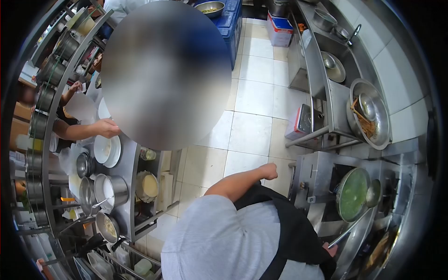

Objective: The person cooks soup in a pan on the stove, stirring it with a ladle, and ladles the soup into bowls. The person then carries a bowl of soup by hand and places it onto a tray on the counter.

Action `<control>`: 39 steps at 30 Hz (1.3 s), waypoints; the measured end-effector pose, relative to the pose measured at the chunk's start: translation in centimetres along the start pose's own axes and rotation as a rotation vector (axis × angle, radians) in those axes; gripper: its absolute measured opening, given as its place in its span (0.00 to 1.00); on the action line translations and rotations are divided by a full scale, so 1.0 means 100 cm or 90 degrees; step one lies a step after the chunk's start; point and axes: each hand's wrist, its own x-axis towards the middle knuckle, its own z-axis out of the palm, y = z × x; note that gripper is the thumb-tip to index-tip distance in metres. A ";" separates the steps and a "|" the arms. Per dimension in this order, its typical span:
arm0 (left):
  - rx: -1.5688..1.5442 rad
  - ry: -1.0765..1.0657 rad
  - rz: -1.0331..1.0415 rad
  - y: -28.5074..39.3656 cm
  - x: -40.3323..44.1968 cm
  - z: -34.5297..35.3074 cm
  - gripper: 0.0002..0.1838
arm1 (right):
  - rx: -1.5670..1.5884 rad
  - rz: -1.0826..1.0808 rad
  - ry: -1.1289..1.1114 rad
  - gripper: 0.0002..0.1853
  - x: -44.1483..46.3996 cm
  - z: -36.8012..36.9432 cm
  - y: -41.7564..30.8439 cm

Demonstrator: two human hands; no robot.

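My right hand (330, 249), low on the right, is wrapped round the end of a long-handled ladle (346, 232). The ladle's bowl lies at the right rim of a round pan (352, 193) on the stove; whether it touches the rim I cannot tell. Green liquid or food fills much of that pan. My left hand (268, 171) is curled closed in front of my black apron (298, 219), above the tiled floor, with nothing seen in it. Its nearest fixture is the stove front (308, 186) to the right.
On the left counter stand a steel pot (112, 191), white plates (113, 156) and a small saucepan (107, 227). A co-worker's hand (108, 128) reaches over it. A large steel bowl (368, 114) sits beside the sink (337, 51). A blurred circle hides the upper middle.
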 end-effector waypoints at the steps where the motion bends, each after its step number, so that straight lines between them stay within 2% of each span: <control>1: 0.003 0.005 0.001 -0.003 0.005 0.006 0.21 | -0.002 0.008 -0.006 0.23 0.003 0.003 0.010; 3: 0.035 0.021 0.029 -0.002 0.011 0.013 0.22 | 0.004 0.020 -0.003 0.24 0.010 0.011 0.029; 6: 0.014 0.022 0.004 -0.001 0.006 0.009 0.24 | 0.005 0.028 -0.039 0.25 0.023 0.015 0.048; 8: 0.008 0.007 -0.003 -0.001 0.007 0.009 0.25 | -0.036 0.055 -0.139 0.25 0.026 0.008 0.049; 9: 0.006 0.021 -0.012 -0.001 0.007 0.008 0.24 | -0.037 0.060 -0.135 0.25 0.023 0.008 0.050; 11: 0.007 0.026 -0.016 0.004 0.007 0.009 0.24 | -0.042 -0.020 -0.054 0.25 0.012 0.006 0.039; 13: -0.001 0.008 0.000 0.014 0.006 0.007 0.23 | -0.004 0.002 -0.083 0.24 0.007 0.000 0.029; 15: 0.019 -0.007 0.026 0.025 0.010 0.016 0.22 | -0.047 -0.044 0.012 0.22 -0.006 0.003 0.036; 16: 0.036 -0.007 0.049 0.030 0.016 0.018 0.22 | 0.194 0.065 -0.071 0.21 -0.008 0.014 0.035; 17: 0.094 -0.025 0.168 0.045 0.002 0.004 0.19 | 0.263 0.104 -0.070 0.21 -0.019 -0.004 0.001; 18: 0.187 -0.043 0.288 0.024 0.044 0.032 0.15 | 0.332 0.143 -0.066 0.20 -0.028 -0.020 -0.034; 19: 0.326 -0.040 0.535 -0.011 0.075 0.054 0.13 | 0.284 0.202 -0.054 0.20 -0.032 -0.023 -0.040; 20: 0.091 -0.119 0.367 0.021 0.059 0.048 0.12 | 0.239 0.261 -0.046 0.20 -0.034 -0.026 -0.043; 21: -0.160 -0.136 0.200 0.058 0.036 0.040 0.12 | 0.185 0.188 -0.011 0.20 -0.034 -0.026 -0.035; 22: -0.209 -0.181 0.134 0.092 0.022 0.030 0.17 | 0.186 0.149 0.006 0.20 -0.033 -0.022 -0.024; 23: -0.414 -0.272 -0.028 0.117 0.015 0.026 0.17 | 0.121 0.170 -0.023 0.18 -0.028 -0.026 -0.027; 25: -0.441 -0.319 -0.032 0.136 0.019 0.035 0.21 | 0.079 0.234 -0.057 0.15 -0.018 -0.036 -0.043; 27: -0.605 -0.454 -0.107 0.170 -0.006 0.032 0.26 | 0.089 0.242 -0.040 0.15 -0.017 -0.043 -0.045; 29: -0.583 -0.440 -0.141 0.196 -0.013 0.033 0.28 | 0.094 0.239 -0.035 0.14 -0.015 -0.041 -0.044; 31: -0.671 -0.544 -0.153 0.204 -0.011 0.035 0.27 | 0.089 0.218 -0.028 0.13 -0.013 -0.039 -0.041; 34: -0.655 -0.614 -0.161 0.211 -0.009 0.031 0.22 | 0.053 0.188 -0.029 0.13 -0.011 -0.026 -0.032; 39: -0.643 -0.706 -0.201 0.203 0.008 0.033 0.14 | -0.031 0.218 -0.045 0.13 -0.004 -0.007 -0.030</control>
